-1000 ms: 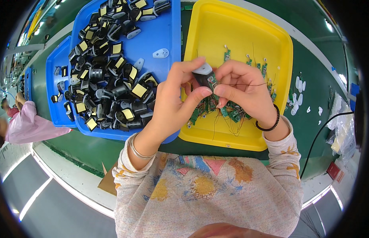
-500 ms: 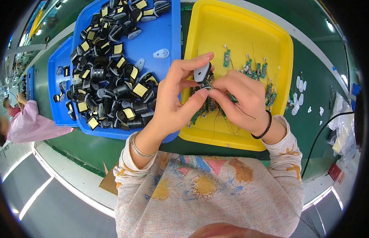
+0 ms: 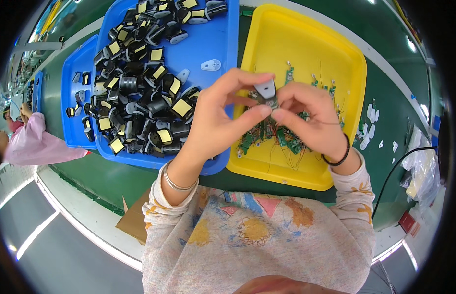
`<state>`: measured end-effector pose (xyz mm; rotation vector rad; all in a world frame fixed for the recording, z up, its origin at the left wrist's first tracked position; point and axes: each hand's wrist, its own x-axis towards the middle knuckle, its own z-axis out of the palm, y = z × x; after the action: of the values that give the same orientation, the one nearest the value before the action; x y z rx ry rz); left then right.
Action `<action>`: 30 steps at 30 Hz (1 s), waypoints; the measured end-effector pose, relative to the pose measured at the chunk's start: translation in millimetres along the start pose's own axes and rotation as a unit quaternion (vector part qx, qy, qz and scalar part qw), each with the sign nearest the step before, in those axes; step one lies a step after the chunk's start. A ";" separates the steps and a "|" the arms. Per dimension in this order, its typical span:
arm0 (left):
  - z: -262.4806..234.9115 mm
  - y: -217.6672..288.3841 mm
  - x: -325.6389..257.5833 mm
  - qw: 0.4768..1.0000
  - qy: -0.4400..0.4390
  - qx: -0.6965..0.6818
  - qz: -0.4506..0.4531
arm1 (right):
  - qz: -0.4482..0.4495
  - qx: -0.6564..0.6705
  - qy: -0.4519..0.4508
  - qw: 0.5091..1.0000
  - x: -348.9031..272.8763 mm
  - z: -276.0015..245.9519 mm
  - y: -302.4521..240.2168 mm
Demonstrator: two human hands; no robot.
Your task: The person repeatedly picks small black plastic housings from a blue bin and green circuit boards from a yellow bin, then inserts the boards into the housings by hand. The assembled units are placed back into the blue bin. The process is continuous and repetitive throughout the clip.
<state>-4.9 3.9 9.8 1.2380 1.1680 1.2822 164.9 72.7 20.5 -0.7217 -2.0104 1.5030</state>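
My left hand [image 3: 217, 113] grips a small black plastic housing with a grey end plate [image 3: 265, 90] between thumb and fingers, over the left part of the yellow tray [image 3: 287, 36]. At the housing's lower end a small green circuit board [image 3: 272, 103] partly shows. My right hand [image 3: 313, 113] is closed in a pinch at that board, its fingertips close to my left thumb. A dark wire trails across the right hand. How far the board sits inside the housing is hidden by fingers. Below the hands, several green circuit boards [image 3: 289, 142] with thin wires lie in the tray.
To the left, a big blue tray [image 3: 201, 44] holds a heap of black housings [image 3: 140, 105] with cream pads. Beyond it stands a smaller blue tray [image 3: 73, 134]. White plastic pieces [image 3: 371, 115], a clear bag [image 3: 424, 166] and a black cable [image 3: 384, 183] are at right. A person in pink [image 3: 39, 139] sits far left.
Both hands have moved slightly right with the housing, and the housing has turned a little. The right fingers have come closer around the board. The view has shifted slightly.
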 end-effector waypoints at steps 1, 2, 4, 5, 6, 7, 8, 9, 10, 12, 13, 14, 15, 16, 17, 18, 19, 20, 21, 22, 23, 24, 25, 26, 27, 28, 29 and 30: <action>-3.6 1.9 2.4 0.985 0.048 0.162 0.027 | -0.021 -0.059 0.006 0.998 7.3 -6.4 2.1; -9.6 3.5 5.5 0.941 0.096 0.319 0.052 | -0.042 -0.118 0.011 0.992 16.7 -13.8 5.2; -30.9 -4.6 13.0 0.807 0.181 0.549 0.120 | -0.063 -0.272 0.071 0.958 44.0 -37.4 18.0; -43.7 -9.7 12.6 0.734 0.230 0.628 0.119 | -0.083 -0.355 0.097 0.926 61.4 -59.6 34.4; -51.7 -9.3 9.7 0.708 0.262 0.653 0.064 | -0.103 -0.435 0.124 0.886 78.4 -79.9 48.3; -58.9 -8.6 5.2 0.668 0.292 0.685 0.013 | -0.100 -0.477 0.139 0.862 93.6 -86.6 50.4; -69.5 -12.0 0.1 0.627 0.308 0.715 -0.015 | -0.096 -0.519 0.154 0.835 107.2 -92.7 49.3; -73.4 -10.1 -3.1 0.614 0.313 0.721 -0.069 | -0.084 -0.565 0.149 0.807 118.7 -102.4 58.2; -75.2 -8.8 -4.2 0.601 0.316 0.724 -0.121 | -0.070 -0.611 0.147 0.775 127.9 -117.6 71.4; -74.7 -3.9 -6.3 0.631 0.305 0.691 -0.178 | -0.035 -0.655 0.117 0.746 146.0 -162.7 117.0; -74.5 -3.5 -7.8 0.637 0.297 0.683 -0.197 | -0.016 -0.676 0.104 0.729 151.3 -174.2 129.0; -73.9 -4.3 -9.8 0.642 0.289 0.676 -0.218 | 0.002 -0.655 0.102 0.749 153.6 -173.6 131.0; -73.0 -5.9 -11.3 0.641 0.287 0.682 -0.206 | 0.022 -0.634 0.099 0.767 153.5 -173.3 131.4; -73.2 -9.3 -12.8 0.636 0.281 0.694 -0.188 | 0.043 -0.611 0.095 0.784 151.9 -165.4 123.8; -74.6 -12.7 -14.6 0.631 0.274 0.706 -0.168 | 0.095 -0.610 0.092 0.781 148.9 -158.1 113.5; -75.4 -14.7 -15.6 0.629 0.265 0.716 -0.147 | -0.006 -0.608 0.112 0.786 139.6 -151.4 108.4; -75.1 -12.7 -13.4 0.650 0.271 0.692 -0.159 | -0.108 -0.600 0.130 0.782 131.9 -148.5 104.6; -75.2 -11.3 -11.8 0.646 0.275 0.696 -0.151 | -0.208 -0.586 0.147 0.769 122.6 -143.0 99.2; -75.8 -10.3 -11.3 0.641 0.280 0.700 -0.144 | -0.201 -0.571 0.153 0.781 108.4 -126.4 88.3; -75.5 -9.5 -11.1 0.636 0.286 0.704 -0.137 | -0.194 -0.555 0.159 0.793 91.3 -105.3 74.9; -73.1 -8.8 -9.6 0.650 0.294 0.694 -0.095 | -0.172 -0.535 0.121 0.818 74.3 -86.6 60.3; -70.3 -7.9 -6.8 0.670 0.299 0.678 -0.042 | -0.150 -0.513 0.085 0.841 58.8 -71.7 47.2; -67.0 -6.7 -3.0 0.691 0.302 0.657 0.013 | -0.089 -0.541 0.054 0.835 45.5 -60.8 38.5; -62.2 -5.5 1.0 0.709 0.304 0.632 0.068 | -0.026 -0.564 0.023 0.825 32.5 -51.3 33.2; -54.5 -2.0 3.0 0.726 0.285 0.618 0.096 | 0.036 -0.583 -0.010 0.811 26.2 -43.9 32.8; -48.4 -3.4 4.9 0.764 0.265 0.575 0.122 | 0.038 -0.581 0.001 0.813 25.5 -38.6 37.2; -42.7 -5.0 6.5 0.799 0.244 0.529 0.148 | 0.040 -0.579 0.012 0.814 25.3 -33.7 43.6; -38.5 -5.3 7.6 0.829 0.225 0.483 0.172 | 0.037 -0.576 0.022 0.816 26.1 -29.6 48.0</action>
<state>-43.4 11.4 4.1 2.0000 2.1729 1.2999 171.4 122.5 -16.1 -1.2395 -2.7645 0.0882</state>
